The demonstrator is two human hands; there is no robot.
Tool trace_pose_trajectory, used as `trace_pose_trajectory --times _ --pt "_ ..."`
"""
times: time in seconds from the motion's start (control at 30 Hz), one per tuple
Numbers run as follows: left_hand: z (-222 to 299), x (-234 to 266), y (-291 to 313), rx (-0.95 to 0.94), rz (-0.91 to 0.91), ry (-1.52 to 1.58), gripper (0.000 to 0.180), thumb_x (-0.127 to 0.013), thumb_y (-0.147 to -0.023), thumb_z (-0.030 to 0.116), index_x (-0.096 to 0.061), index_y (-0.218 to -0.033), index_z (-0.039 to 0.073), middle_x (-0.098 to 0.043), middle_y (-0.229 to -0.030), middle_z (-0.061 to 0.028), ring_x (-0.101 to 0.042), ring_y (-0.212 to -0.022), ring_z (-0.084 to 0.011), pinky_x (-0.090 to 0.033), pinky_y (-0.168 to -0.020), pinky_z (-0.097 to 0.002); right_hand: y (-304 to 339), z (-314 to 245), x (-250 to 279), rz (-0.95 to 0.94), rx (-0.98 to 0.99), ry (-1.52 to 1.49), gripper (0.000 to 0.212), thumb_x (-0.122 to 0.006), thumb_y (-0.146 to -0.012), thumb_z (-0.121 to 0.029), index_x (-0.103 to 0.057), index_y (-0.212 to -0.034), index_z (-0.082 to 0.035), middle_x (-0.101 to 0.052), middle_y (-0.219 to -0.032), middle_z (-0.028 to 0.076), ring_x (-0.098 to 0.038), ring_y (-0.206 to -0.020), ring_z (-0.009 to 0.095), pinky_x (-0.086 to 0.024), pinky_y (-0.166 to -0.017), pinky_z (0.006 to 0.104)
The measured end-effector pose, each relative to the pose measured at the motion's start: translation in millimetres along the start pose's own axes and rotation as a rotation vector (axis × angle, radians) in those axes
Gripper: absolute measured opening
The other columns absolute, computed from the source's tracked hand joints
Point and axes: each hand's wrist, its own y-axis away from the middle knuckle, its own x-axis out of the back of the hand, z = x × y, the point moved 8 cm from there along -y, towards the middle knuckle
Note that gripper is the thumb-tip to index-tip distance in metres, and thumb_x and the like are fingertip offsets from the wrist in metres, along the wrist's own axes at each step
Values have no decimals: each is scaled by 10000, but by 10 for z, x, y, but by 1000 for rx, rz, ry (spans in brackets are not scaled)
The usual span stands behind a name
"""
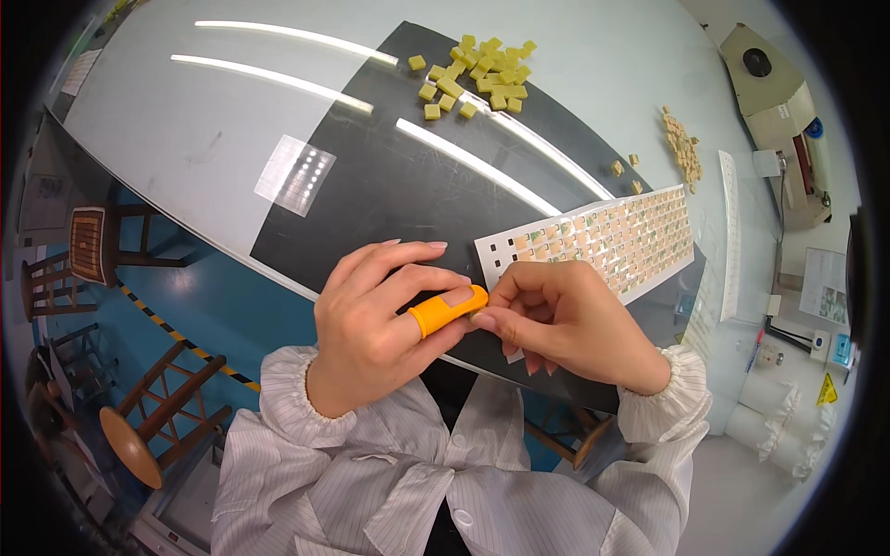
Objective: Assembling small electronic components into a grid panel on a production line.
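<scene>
My left hand [371, 324] and my right hand [565, 320] meet over the dark mat [362, 167], fingertips touching. An orange finger cot [450, 310] covers one finger of my left hand, with the nail showing through its opening. Both hands are closed in a pinch around something small; only a yellowish bit shows at the fingertips, too little to name. Just beyond my right hand lies a white sheet [593, 232] with rows of small tan and green square pieces, a few of its places at the left end dark.
Yellow-green blocks [496, 74] lie in a loose heap at the far side. Small tan pieces [683, 148] are piled to the right, with a few strays nearby. A clear square sheet [295, 174] rests at left. Wooden stools [162, 417] stand on the blue floor; a beige machine [765, 83] sits far right.
</scene>
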Motion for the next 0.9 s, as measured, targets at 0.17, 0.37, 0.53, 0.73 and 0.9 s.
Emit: trace_pose_trajectory --times 0.17,0.37,0.53,0.73,0.9 --pt "15 20 -1 15 -5 5 212 -823 -641 144 -728 -829 118 -688 -949 18 -629 -1029 -203 -480 -891 -414 105 -77 169 35 120 -63 172 -648 -927 -156 -604 -868 0 -629 -679 15 -576 -553 36 -437 -464 175" --pt "-3 17 22 41 -10 3 202 -827 -663 157 -732 -831 99 -690 -997 7 -616 -1059 -218 -467 -909 -410 409 -111 805 625 426 44 84 -627 -926 -78 -608 -929 4 -606 -685 28 -541 -545 41 -420 -475 174" --pt "14 18 7 43 6 -24 197 -834 -656 159 -734 -808 83 -695 -978 7 -617 -1053 -216 -475 -886 -396 713 -89 1206 1162 504 413 140 -651 -895 -32 -624 -1027 5 -617 -775 11 -507 -595 24 -389 -499 168" --pt "28 -14 -10 53 5 -27 232 -836 -636 168 -753 -842 101 -692 -973 12 -612 -1049 -227 -471 -853 -387 448 -86 352 574 505 445 121 -719 -805 25 -682 -916 -1 -641 -815 61 -597 -636 89 -466 -567 207" --pt "77 -50 -54 85 -14 -23 249 -835 -627 148 -757 -857 92 -700 -993 -9 -599 -1090 -269 -446 -891 -395 415 -37 102 531 617 513 144 -743 -783 10 -685 -914 -7 -633 -851 78 -618 -648 143 -486 -569 244"
